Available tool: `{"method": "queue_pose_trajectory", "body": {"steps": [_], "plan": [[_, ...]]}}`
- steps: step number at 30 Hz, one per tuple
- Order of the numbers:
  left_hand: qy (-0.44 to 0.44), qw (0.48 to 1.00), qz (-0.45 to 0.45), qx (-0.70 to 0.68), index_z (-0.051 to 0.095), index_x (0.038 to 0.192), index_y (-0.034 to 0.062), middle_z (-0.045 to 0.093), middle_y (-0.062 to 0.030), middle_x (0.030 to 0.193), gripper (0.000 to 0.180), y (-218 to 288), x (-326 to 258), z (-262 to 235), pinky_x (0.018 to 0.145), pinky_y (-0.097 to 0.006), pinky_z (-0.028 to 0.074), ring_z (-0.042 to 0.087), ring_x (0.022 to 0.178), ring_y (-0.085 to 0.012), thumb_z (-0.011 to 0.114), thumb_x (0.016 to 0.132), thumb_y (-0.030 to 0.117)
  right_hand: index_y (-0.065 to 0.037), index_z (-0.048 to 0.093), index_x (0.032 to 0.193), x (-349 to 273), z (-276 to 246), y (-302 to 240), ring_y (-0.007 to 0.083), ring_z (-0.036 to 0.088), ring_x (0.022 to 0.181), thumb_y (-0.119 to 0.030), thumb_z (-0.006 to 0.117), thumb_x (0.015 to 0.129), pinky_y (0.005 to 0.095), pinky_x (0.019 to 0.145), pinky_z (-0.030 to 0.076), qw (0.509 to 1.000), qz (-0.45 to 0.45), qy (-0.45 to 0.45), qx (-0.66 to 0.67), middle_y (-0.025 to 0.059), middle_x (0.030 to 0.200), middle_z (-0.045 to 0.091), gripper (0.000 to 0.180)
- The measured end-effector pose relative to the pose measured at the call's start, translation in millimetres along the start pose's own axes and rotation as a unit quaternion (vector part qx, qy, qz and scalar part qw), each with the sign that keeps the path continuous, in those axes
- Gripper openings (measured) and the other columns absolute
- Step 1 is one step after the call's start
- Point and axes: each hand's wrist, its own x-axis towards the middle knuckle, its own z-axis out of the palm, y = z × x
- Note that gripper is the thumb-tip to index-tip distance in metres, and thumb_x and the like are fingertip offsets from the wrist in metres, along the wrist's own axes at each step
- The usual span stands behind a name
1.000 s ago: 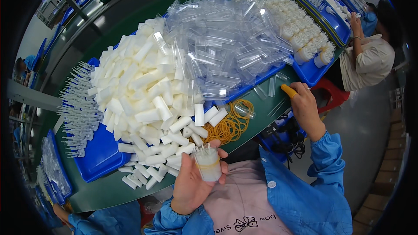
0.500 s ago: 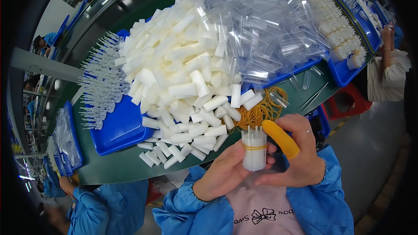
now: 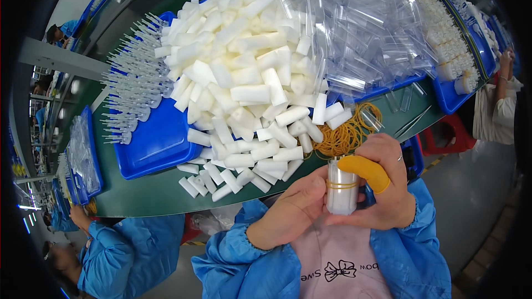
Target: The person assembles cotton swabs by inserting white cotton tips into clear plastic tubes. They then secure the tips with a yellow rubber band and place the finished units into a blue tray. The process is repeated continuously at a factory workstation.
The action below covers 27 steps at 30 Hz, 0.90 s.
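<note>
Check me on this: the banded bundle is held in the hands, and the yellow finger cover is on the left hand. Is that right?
Not quite: the head view shows the yellow finger cover on the right hand. The banded bundle is held in the hands, as you said.

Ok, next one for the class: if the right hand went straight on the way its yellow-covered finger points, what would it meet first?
Probably the top of the banded bundle: the right hand has its covered finger overlapping it in this view, though depth is unclear.
</note>
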Motion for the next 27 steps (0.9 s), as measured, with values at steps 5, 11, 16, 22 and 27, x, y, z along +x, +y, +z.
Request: {"method": "queue_pose_trajectory", "body": {"steps": [5, 11, 16, 22, 27], "plan": [[0.05, 0.996, 0.03, 0.074, 0.029, 0.139, 0.0023, 0.049, -0.007, 0.127, 0.064, 4, 0, 3, 0.098, -0.031, 0.039, 0.049, 0.115, -0.0152, 0.058, 0.09, 0.03, -0.005, 0.062, 0.106, 3, -5, 4, 0.0268, 0.052, 0.09, -0.044, 0.082, 0.052, 0.0457, 0.085, 0.039, 0.999, -0.019, 0.002, 0.03, 0.0093, 0.102, 0.051, 0.069], [0.029, 0.995, 0.038, 0.083, 0.031, 0.138, 0.0022, 0.049, -0.006, 0.127, 0.066, 2, 1, -3, 0.097, -0.029, 0.038, 0.048, 0.115, -0.0142, 0.064, 0.087, 0.026, -0.004, 0.062, 0.108, 4, -9, -2, 0.0259, 0.051, 0.09, -0.043, 0.082, 0.053, 0.044, 0.084, 0.038, 0.998, -0.017, -0.03, -0.055, 0.0081, 0.101, 0.052, 0.07], [0.058, 0.997, 0.005, 0.044, 0.035, 0.135, 0.003, 0.052, -0.0045, 0.121, 0.062, 9, 1, 11, 0.095, -0.029, 0.039, 0.05, 0.111, -0.0129, 0.065, 0.086, 0.027, -0.004, 0.063, 0.108, -1, -5, 11, 0.0266, 0.049, 0.091, -0.041, 0.081, 0.053, 0.0428, 0.082, 0.038, 0.999, 0.001, -0.021, 0.049, 0.0084, 0.105, 0.05, 0.069], [0.048, 0.991, 0.031, 0.118, 0.035, 0.135, 0.0036, 0.052, -0.0045, 0.122, 0.06, 7, 0, 1, 0.095, -0.028, 0.039, 0.05, 0.11, -0.0121, 0.063, 0.087, 0.028, -0.003, 0.062, 0.109, 5, -8, 6, 0.0264, 0.049, 0.087, -0.04, 0.082, 0.053, 0.0412, 0.079, 0.038, 0.999, -0.005, -0.032, 0.032, 0.0087, 0.1, 0.05, 0.07], [0.065, 0.995, 0.029, 0.075, 0.035, 0.135, 0.004, 0.052, -0.0049, 0.122, 0.06, 2, 1, 3, 0.095, -0.028, 0.04, 0.05, 0.111, -0.0123, 0.064, 0.087, 0.026, -0.004, 0.062, 0.108, 2, -3, 9, 0.0263, 0.049, 0.087, -0.041, 0.082, 0.053, 0.0412, 0.077, 0.037, 0.999, -0.012, -0.013, 0.05, 0.0088, 0.1, 0.05, 0.07]]}}
